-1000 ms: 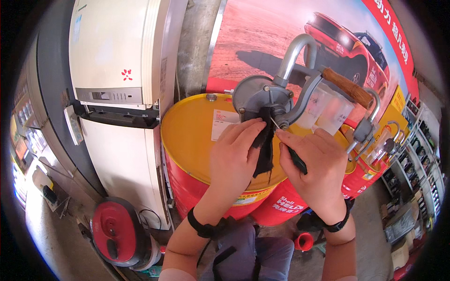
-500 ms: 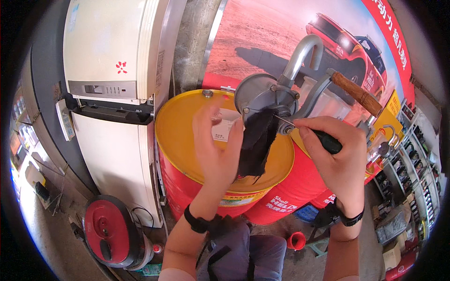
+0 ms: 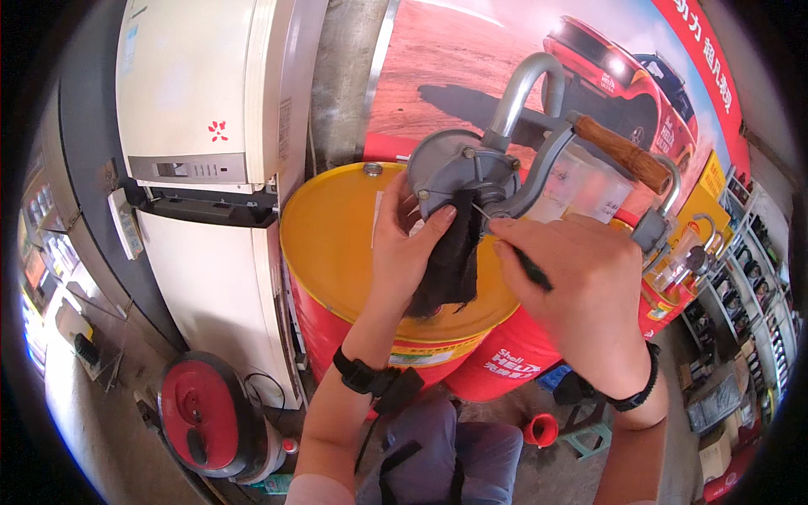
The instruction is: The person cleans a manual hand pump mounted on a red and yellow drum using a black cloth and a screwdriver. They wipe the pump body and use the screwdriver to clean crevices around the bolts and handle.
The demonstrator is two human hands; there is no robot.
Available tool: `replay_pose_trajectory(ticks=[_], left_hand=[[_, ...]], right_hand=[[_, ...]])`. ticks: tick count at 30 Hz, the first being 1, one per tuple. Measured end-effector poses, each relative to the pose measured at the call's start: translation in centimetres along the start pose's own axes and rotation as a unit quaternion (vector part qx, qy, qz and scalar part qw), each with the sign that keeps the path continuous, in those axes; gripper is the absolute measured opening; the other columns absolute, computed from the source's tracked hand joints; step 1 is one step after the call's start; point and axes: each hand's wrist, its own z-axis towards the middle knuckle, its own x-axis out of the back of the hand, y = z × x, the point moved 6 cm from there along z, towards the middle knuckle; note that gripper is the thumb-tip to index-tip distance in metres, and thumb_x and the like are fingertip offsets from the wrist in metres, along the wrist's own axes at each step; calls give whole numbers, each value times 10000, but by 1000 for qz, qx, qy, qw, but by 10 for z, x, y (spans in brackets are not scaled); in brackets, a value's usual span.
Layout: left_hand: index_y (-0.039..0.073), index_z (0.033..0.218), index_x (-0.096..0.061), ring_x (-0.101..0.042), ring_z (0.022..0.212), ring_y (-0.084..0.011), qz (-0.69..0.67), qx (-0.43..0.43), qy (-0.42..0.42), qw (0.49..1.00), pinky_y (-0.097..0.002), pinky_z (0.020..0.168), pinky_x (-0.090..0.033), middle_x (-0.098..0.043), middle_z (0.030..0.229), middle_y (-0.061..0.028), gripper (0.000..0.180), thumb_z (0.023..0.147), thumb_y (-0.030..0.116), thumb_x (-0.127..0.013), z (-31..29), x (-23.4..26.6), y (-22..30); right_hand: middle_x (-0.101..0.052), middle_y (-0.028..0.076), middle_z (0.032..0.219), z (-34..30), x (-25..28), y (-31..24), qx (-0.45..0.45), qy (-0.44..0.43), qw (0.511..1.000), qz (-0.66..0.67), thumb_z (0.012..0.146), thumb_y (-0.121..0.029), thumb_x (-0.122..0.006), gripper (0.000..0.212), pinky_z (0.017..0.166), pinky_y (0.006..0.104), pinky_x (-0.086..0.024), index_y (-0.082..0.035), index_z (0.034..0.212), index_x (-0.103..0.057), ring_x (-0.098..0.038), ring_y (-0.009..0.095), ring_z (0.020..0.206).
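My left hand (image 3: 410, 252) grips a dark, oily rag (image 3: 450, 261) and presses it against the lower part of a grey rotary hand pump (image 3: 461, 172). The pump stands on the yellow lid of a red drum (image 3: 337, 240). My right hand (image 3: 581, 290) is closed around a thin black-handled tool (image 3: 528, 268), its metal tip pointing at the pump body beside the rag. The pump's crank arm with a wooden handle (image 3: 621, 153) sticks out to the right above my right hand. A curved metal spout (image 3: 520, 93) rises from the pump.
A white cabinet-like appliance (image 3: 210, 168) stands left of the drum. On the floor below it sits a red round machine (image 3: 202, 417). A second drum with a clear plastic jug (image 3: 589, 181) is at the right, with shelves of goods (image 3: 749, 311) beyond. A poster with a red car covers the wall behind.
My right hand has dropped and moved in toward the pump, bringing the tool tip to the pump body. My left hand has pushed the rag up against the pump.
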Motion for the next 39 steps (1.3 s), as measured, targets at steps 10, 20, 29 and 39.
replay_pose_trajectory(ticks=[10, 20, 29, 39], left_hand=[[-23, 1455, -439, -617, 1170, -206, 10, -48, 4, 999, -338, 1001, -483, -628, 1300, -135, 671, 877, 58, -769, 0, -1, 8], [-24, 1496, -387, -612, 1176, -214, -27, -29, 24, 999, -321, 966, -505, -587, 1351, -148, 691, 903, 46, -735, -2, -3, -8], [43, 1421, -512, -489, 1299, -219, 92, -133, 99, 982, -356, 1055, -422, -527, 1395, -119, 493, 944, 36, -638, -61, 9, 17], [-5, 1073, -699, -603, 865, -175, 224, -142, 38, 963, -280, 826, -478, -654, 977, -83, 195, 879, -18, -681, -95, 4, 33]], right_hand=[[-651, 114, 650, 51, -1, -8, 15, -86, 996, -32, 824, -90, -684, 70, 534, 365, -462, -48, 828, -740, -608, 229, 540], [-685, 49, 715, -11, -22, 64, -302, -42, 884, 355, 951, -112, -651, 176, 552, 265, -438, 27, 974, -756, -569, 69, 598], [-743, 95, 961, -101, -63, 29, -291, 64, 826, 478, 918, -32, -690, 197, 712, 273, -522, 7, 1107, -731, -678, 131, 800], [-730, 133, 938, -149, -68, 14, -260, 104, 847, 452, 883, 11, -687, 209, 656, 281, -504, 18, 1090, -718, -667, 180, 724]])
